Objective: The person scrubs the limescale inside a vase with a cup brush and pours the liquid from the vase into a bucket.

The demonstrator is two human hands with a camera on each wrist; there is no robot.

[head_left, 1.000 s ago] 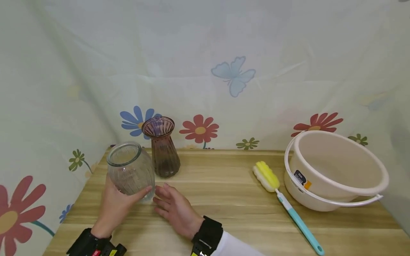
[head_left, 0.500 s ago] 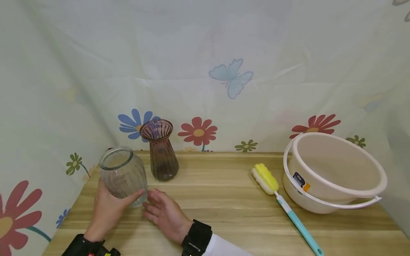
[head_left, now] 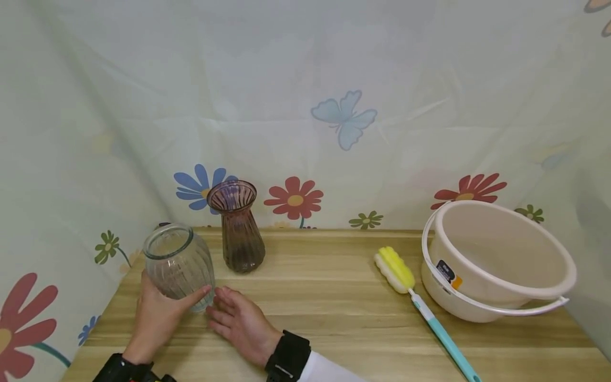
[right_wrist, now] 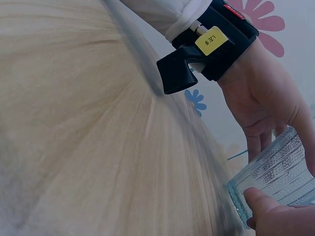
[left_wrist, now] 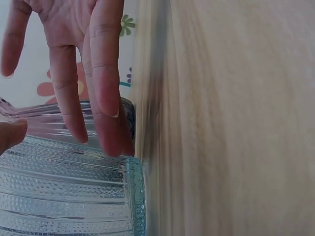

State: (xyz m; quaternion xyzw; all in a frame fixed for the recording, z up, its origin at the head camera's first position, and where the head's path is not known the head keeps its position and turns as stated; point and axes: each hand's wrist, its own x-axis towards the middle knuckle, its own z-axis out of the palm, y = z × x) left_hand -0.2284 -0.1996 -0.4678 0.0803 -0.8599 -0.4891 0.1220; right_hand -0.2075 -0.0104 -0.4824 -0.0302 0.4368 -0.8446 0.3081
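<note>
A clear ribbed glass vase (head_left: pixel 183 265) stands upright at the left of the table. My left hand (head_left: pixel 157 313) grips it low on its side, thumb across the front and the other fingers hidden behind the glass. My right hand (head_left: pixel 245 326) is open, its fingertips right at the vase's lower right side. In the left wrist view the fingers (left_wrist: pixel 104 64) of the right hand reach straight down to the edge of the vase's base (left_wrist: pixel 135 196). Behind the clear vase is a purple flared glass vase (head_left: pixel 241 239), which neither hand touches.
A bottle brush (head_left: pixel 444 339) with a yellow and white sponge head and turquoise handle lies right of centre. Beside it a beige bucket (head_left: pixel 458 270) stands with its white handle down in front. Floral fabric (head_left: pixel 267 106) hangs behind and at the sides of the wooden table (head_left: pixel 334 297).
The clear vase, with my left hand round it, has shifted left and slightly nearer, away from the purple vase. My right hand has followed alongside. The head view has also shifted a little.
</note>
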